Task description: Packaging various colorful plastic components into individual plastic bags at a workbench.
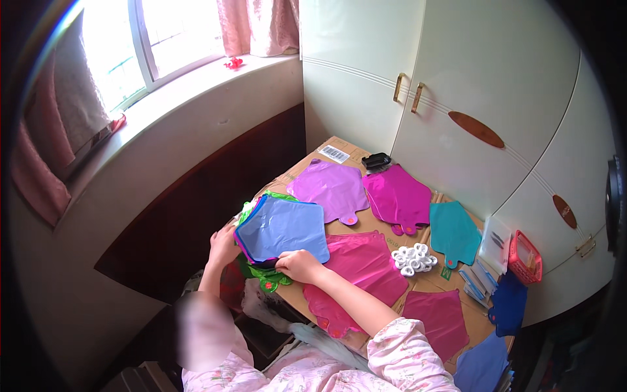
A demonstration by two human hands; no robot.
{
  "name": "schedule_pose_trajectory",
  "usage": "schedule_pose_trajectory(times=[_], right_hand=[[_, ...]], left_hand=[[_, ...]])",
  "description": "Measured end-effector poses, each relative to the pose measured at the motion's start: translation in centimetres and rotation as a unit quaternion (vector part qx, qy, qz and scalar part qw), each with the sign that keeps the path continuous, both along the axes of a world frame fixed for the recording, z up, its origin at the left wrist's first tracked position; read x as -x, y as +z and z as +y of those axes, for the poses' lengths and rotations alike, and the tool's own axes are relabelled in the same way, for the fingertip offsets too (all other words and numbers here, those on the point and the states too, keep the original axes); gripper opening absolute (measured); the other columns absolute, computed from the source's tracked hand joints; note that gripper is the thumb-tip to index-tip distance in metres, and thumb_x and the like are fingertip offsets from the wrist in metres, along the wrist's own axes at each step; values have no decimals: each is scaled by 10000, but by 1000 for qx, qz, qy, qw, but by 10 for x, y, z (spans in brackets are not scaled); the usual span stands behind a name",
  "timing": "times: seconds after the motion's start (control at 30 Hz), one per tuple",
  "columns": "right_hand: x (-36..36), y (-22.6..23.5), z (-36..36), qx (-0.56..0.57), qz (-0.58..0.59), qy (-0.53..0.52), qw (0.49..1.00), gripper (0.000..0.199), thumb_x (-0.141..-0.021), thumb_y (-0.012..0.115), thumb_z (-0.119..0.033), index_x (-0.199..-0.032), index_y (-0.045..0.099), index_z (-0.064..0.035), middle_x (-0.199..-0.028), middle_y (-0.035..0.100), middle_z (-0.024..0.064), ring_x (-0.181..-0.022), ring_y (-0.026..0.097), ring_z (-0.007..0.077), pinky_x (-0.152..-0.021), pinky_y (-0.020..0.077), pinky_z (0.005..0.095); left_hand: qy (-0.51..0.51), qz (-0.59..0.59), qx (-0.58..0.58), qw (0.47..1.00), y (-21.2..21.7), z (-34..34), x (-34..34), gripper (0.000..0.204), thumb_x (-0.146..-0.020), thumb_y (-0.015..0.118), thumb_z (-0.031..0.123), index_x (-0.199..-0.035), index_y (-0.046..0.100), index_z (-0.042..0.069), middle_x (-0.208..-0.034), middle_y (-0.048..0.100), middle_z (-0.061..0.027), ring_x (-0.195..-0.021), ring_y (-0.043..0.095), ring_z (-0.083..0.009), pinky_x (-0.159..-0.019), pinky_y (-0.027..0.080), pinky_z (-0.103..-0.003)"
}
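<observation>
A stack of flat foil balloons lies at the near left corner of a cardboard tabletop point(339, 151), with a blue star-shaped balloon point(284, 228) on top and green and pink edges showing under it. My left hand point(223, 245) grips the stack's left edge. At the stack's near edge, my right hand point(298, 265) pinches the blue balloon, just above a green balloon point(269, 279) that pokes out underneath. Both forearms come in from below, in pink floral sleeves.
More flat balloons lie spread over the cardboard: purple point(330, 189), magenta point(400, 197), teal point(454, 232), pink point(366, 264), dark blue point(508, 304). A pile of white plastic rings point(413, 259), a red basket point(526, 256) and a black object point(377, 161) sit nearby. White wardrobe doors point(483, 85) stand behind.
</observation>
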State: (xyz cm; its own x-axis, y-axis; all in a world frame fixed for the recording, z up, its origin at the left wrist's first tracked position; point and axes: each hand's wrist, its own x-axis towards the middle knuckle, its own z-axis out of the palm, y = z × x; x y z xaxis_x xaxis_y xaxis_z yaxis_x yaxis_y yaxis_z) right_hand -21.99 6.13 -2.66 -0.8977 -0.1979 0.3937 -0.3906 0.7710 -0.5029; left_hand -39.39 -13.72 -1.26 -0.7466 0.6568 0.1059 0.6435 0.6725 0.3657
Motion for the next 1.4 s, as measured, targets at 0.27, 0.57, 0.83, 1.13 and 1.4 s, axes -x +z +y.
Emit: schedule_pose_trajectory(times=[0.27,0.57,0.83,1.13,1.4], right_hand=[[4,-4,6,140,-69,-34,987,167,-760,714,-185,-865,711,-55,-843,667,93,-763,656,258,-675,513,324],[7,-12,12,236,-77,-72,966,216,-768,705,-196,-911,687,-34,-820,677,145,-754,670,257,-677,511,345],[23,36,64,546,-32,-165,821,86,-832,679,-119,-831,671,-34,-705,628,-15,-593,517,59,-527,406,230],[-63,153,201,633,204,-245,706,71,-859,654,-90,-895,656,-29,-842,656,12,-738,592,87,-699,472,222],[-230,221,228,546,224,-271,760,133,-843,651,-51,-959,632,10,-892,664,51,-748,614,90,-714,503,232]], left_hand=[[-145,123,-212,959,21,4,-116,70,-757,633,59,-823,655,65,-809,661,-67,-825,638,-233,-814,443,-356],[-64,209,-49,975,3,0,-108,358,-700,742,315,-987,701,105,-1411,392,-161,-1306,341,-357,-1028,278,-504],[1,185,34,982,-10,-4,-99,438,-765,675,425,-1138,684,195,-1541,182,-147,-1431,60,-378,-1117,37,-559],[16,147,20,989,-6,-1,-100,454,-727,710,446,-1116,698,212,-1550,170,-108,-1438,57,-339,-1119,39,-565],[30,1,-28,999,1,-1,-88,421,-718,758,346,-1087,677,160,-1502,241,-211,-1405,119,-426,-1078,108,-608]])
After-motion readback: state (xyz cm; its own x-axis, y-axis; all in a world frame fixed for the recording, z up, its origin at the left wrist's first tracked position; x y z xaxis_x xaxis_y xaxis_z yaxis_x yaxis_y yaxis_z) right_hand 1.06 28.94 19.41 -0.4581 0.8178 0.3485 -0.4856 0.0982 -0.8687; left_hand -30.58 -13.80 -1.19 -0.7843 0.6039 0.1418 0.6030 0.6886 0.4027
